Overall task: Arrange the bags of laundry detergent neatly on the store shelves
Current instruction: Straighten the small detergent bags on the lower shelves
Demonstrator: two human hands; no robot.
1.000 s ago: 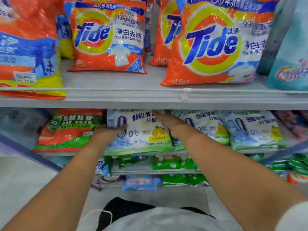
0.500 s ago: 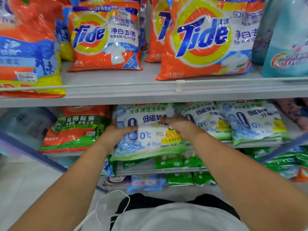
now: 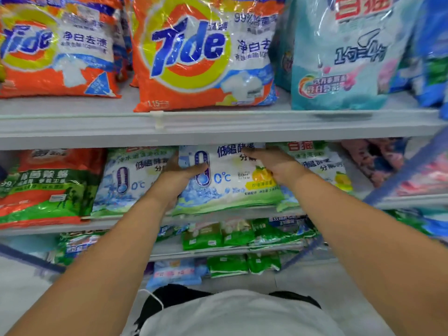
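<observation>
Both hands seat a 0°C bag (image 3: 228,180) on the middle shelf (image 3: 218,215): left hand (image 3: 180,177) grips its 9 o'clock edge, right hand (image 3: 271,163) its 2 o'clock corner. Next, push it flush between neighbours.

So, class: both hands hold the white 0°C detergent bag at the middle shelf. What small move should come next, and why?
Probably slide the 0°C bag further back: the left hand and right hand grip its sides, and its lower edge overhangs the middle shelf lip, ahead of the neighbouring 0°C bag.
</observation>
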